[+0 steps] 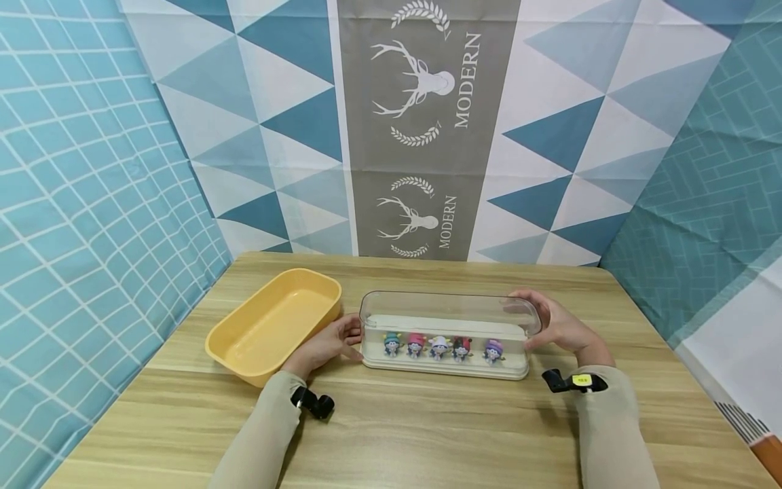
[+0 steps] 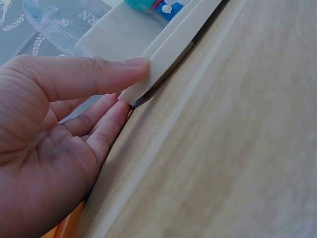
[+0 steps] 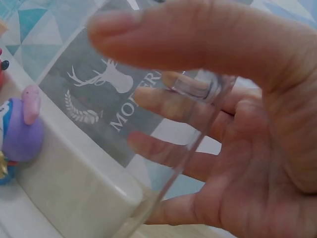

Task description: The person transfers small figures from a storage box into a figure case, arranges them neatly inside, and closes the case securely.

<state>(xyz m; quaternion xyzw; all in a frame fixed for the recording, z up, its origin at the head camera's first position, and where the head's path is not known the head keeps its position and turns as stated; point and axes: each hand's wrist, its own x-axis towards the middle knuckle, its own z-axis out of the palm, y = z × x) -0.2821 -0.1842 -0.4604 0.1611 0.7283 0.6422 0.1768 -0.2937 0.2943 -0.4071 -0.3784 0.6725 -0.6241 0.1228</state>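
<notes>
On the table lies a long display case with a clear cover [image 1: 452,303] and a cream base [image 1: 446,368]. A row of several small figurines [image 1: 438,348] in colourful hats shows through its front; the purple-hatted figurine [image 1: 493,351] stands a little apart at the right. At the case's left end, my left hand [image 1: 330,345] holds the base corner, thumb on the cream rim [image 2: 161,59] and fingertips low beside it. My right hand [image 1: 565,329] grips the clear cover's right end, with fingers [image 3: 173,153] behind the clear wall and the thumb in front.
A yellow basin [image 1: 275,326] stands at the left, close beside my left forearm. Patterned cloth [image 1: 421,136] hangs behind the wooden table [image 1: 427,435], with tile-patterned cloth [image 1: 91,170] along the left side. Black camera straps [image 1: 313,402] circle both wrists.
</notes>
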